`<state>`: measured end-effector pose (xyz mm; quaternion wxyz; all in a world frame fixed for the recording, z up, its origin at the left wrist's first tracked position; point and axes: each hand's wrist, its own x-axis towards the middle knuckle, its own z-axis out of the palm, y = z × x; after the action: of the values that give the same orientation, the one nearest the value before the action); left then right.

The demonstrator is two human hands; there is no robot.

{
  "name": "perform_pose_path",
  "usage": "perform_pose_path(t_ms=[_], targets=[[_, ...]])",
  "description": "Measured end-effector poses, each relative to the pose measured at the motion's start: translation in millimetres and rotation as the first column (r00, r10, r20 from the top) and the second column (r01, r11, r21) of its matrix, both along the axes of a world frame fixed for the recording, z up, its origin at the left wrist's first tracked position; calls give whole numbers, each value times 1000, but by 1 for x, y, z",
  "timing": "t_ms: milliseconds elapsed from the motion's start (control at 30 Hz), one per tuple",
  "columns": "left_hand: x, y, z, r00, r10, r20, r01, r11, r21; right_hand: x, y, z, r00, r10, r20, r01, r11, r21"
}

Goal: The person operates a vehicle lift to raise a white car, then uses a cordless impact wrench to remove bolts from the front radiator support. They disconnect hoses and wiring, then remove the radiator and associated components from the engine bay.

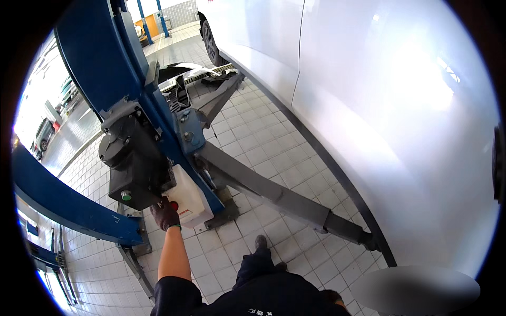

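Observation:
My left hand [164, 215], in a dark glove, reaches up to the underside of a black control housing [132, 174] with a green button [126, 196]. Its fingers are curled; what they hold is hidden. A round red part [174, 205] is beside them, on or in front of a translucent plastic tank [192, 205]. The housing is fixed to a blue lift column [97, 52]. My right hand [330, 296] barely shows at the bottom, past my dark clothing, its fingers hidden.
A white car [400, 131] fills the right side, with grey lift arms [274, 192] along its sill and tiled floor [274, 142] below. Another blue post [74, 210] stands left. Loose dark parts [179, 95] lie behind the column; more cars [42, 137] are far left.

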<state>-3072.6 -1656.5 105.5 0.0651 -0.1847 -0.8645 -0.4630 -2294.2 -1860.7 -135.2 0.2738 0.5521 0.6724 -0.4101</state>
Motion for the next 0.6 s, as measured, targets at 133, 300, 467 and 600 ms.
perform_pose_path(t_ms=[133, 300, 467, 600], targets=[[-2, 4, 3, 1000, 3, -20, -2, 1000, 23, 19, -20, -30, 998, -64, 5, 64, 998, -19], [5, 8, 8, 1000, -5, -30, 3, 997, -75, 47, -1, -46, 994, -98, 50, 91, 988, 127], [9, 3, 18, 997, -13, -71, 10, 999, -47, 8, 84, -5, 941, -295, -166, 332, 900, 281], [8, 4, 14, 991, -50, -122, 51, 999, 5, -24, 121, 17, 877, -410, -248, 472, 831, 295]])
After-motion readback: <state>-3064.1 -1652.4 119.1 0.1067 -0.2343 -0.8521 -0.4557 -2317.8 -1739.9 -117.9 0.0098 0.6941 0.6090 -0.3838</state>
